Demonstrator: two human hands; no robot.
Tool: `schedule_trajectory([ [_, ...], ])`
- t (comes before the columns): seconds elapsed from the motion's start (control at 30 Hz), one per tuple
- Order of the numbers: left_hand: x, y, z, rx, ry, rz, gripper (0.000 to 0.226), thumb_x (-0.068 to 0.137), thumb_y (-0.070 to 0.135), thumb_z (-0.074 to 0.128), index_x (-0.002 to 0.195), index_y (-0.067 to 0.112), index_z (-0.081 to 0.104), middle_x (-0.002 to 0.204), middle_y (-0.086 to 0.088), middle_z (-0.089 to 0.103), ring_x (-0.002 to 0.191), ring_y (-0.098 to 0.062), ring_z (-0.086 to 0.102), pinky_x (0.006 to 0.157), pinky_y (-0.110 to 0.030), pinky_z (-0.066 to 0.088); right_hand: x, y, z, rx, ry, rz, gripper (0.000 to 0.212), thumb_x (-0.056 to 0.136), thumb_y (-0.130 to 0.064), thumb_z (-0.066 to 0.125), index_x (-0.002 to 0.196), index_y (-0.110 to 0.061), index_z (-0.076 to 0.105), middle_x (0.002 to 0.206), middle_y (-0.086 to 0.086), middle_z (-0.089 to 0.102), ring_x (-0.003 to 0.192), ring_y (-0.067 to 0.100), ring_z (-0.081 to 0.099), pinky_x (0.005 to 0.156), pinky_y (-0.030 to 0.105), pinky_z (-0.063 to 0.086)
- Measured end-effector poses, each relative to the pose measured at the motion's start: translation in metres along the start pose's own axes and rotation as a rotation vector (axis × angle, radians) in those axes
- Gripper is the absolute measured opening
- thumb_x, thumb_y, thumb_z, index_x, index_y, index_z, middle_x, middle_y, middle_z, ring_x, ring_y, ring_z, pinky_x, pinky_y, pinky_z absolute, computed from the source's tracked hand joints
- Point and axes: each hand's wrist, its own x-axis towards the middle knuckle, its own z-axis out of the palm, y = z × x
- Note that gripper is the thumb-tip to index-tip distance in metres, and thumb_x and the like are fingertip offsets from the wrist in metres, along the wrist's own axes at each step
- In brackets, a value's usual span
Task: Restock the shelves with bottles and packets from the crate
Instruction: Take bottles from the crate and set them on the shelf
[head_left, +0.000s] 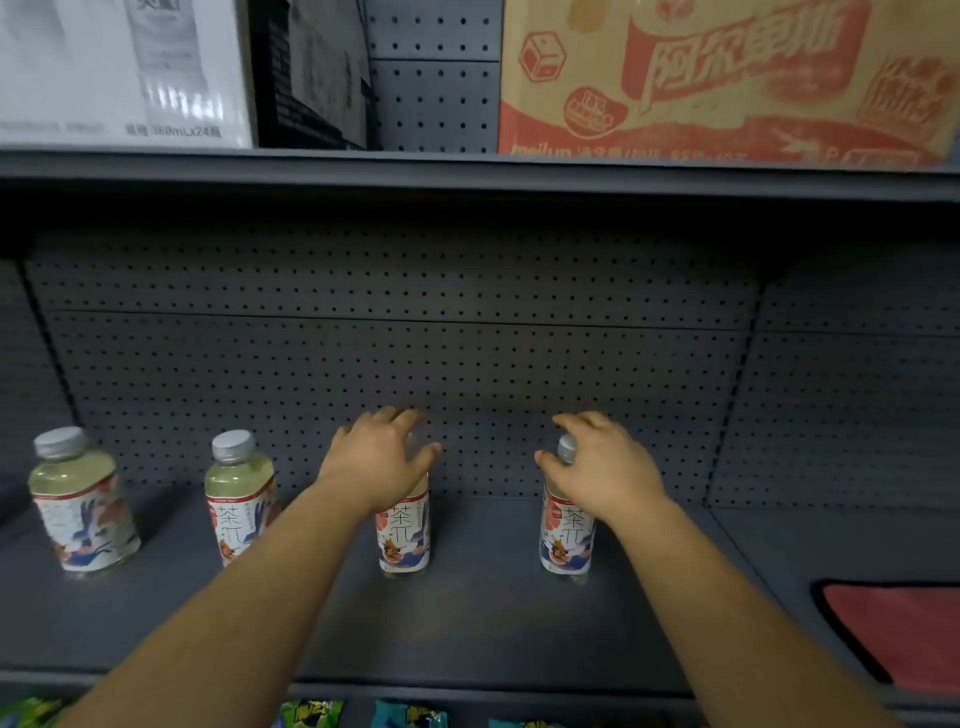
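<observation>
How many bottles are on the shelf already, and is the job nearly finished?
Two tea bottles, the far-left bottle and second bottle, stand alone on the shelf. The left hand grips the third bottle by its top, and the right hand grips the fourth bottle; both stand upright on the shelf. Bare shelf remains to the right. The crate is out of view, so what's left is unknown.

4 capped tea bottles (83, 501) (240, 493) (404, 535) (565, 535) with pale liquid and illustrated labels stand upright, spaced along the grey shelf (467, 613), near its pegboard back.
</observation>
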Motion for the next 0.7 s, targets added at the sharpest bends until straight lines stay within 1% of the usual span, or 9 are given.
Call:
schedule_trajectory([
  [0.07, 0.006, -0.002, 0.002, 0.032, -0.038, -0.016, 0.05, 0.095, 0.051, 0.042, 0.14, 0.028, 0.044, 0.14, -0.001, 0.049, 0.126, -0.023, 0.046, 0.103, -0.04, 0.038, 0.005, -0.001, 0.002, -0.019, -0.027, 0.03, 0.059, 0.093, -0.054, 0.05, 0.145, -0.028, 0.043, 0.142, -0.001, 0.047, 0.127, 0.022, 0.047, 0.095, 0.037, 0.046],
  [0.13, 0.012, -0.004, 0.005, 0.045, -0.067, -0.035, 0.046, 0.095, 0.046, 0.045, 0.136, 0.025, 0.05, 0.133, -0.003, 0.055, 0.12, -0.023, 0.051, 0.095, -0.037, 0.046, 0.008, 0.0, 0.005, -0.033, -0.058, 0.048, 0.057, 0.093, -0.053, 0.051, 0.144, -0.028, 0.046, 0.139, -0.001, 0.049, 0.124, 0.022, 0.049, 0.094, 0.036, 0.047],
  [0.2, 0.014, -0.005, 0.007, 0.045, -0.08, -0.04, 0.043, 0.094, 0.042, 0.047, 0.132, 0.024, 0.054, 0.13, -0.003, 0.057, 0.115, -0.023, 0.054, 0.088, -0.034, 0.049, 0.011, -0.001, 0.007, -0.037, -0.065, 0.054, 0.055, 0.093, -0.052, 0.053, 0.142, -0.028, 0.048, 0.138, 0.0, 0.049, 0.124, 0.022, 0.048, 0.093, 0.036, 0.048],
  [0.27, 0.016, -0.006, 0.008, 0.04, -0.087, -0.061, 0.042, 0.094, 0.041, 0.048, 0.131, 0.024, 0.054, 0.129, -0.003, 0.056, 0.112, -0.023, 0.056, 0.085, -0.033, 0.049, 0.013, -0.002, 0.008, -0.042, -0.074, 0.055, 0.054, 0.093, -0.051, 0.053, 0.142, -0.027, 0.048, 0.138, 0.0, 0.049, 0.126, 0.022, 0.047, 0.093, 0.037, 0.048],
  [0.53, 0.02, -0.007, 0.013, 0.037, -0.073, -0.076, 0.041, 0.093, 0.041, 0.048, 0.13, 0.024, 0.054, 0.126, -0.005, 0.056, 0.108, -0.025, 0.058, 0.082, -0.034, 0.05, 0.02, 0.001, 0.016, -0.045, -0.085, 0.057, 0.047, 0.093, -0.046, 0.057, 0.135, -0.026, 0.054, 0.129, 0.002, 0.05, 0.12, 0.022, 0.048, 0.088, 0.036, 0.051],
  [0.7, 0.019, -0.008, 0.013, 0.013, -0.064, -0.068, 0.04, 0.093, 0.04, 0.049, 0.13, 0.024, 0.054, 0.126, -0.004, 0.056, 0.107, -0.024, 0.057, 0.082, -0.034, 0.05, 0.022, 0.003, 0.019, -0.033, -0.057, 0.044, 0.039, 0.093, -0.035, 0.06, 0.13, -0.022, 0.059, 0.124, 0.004, 0.052, 0.115, 0.024, 0.051, 0.085, 0.035, 0.051],
])
